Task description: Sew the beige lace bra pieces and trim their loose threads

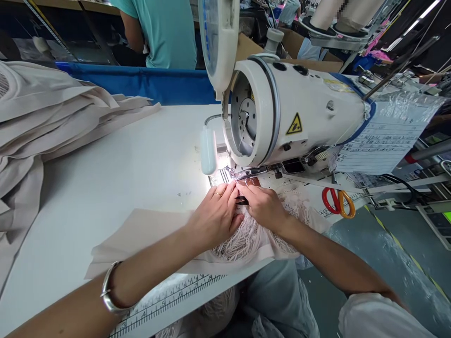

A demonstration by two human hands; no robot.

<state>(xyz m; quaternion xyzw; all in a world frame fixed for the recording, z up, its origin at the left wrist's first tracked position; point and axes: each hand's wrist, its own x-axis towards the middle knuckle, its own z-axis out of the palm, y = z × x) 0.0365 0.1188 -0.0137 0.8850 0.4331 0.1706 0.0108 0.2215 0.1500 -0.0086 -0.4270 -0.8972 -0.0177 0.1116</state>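
Both hands meet at the lit needle area of a white industrial sewing machine (313, 101). My left hand (216, 213) has its fingers bent and close together, with the fingertips on the edge of a pale pink fringed fabric (232, 239). Right beside it, my right hand (266, 206) pinches the same fabric just in front of the presser foot (248, 173). The fringe bunches under and between the hands, while a flat panel of the cloth spreads to the left. My fingers hide the exact edge being held.
A heap of pale fabric pieces (52, 117) covers the table's left side. Scissors with red and orange handles (340, 203) hang at the right. A small lamp (208, 150) stands by the needle. Measuring scales (176, 300) run along the front edge. Another person (169, 33) sits beyond.
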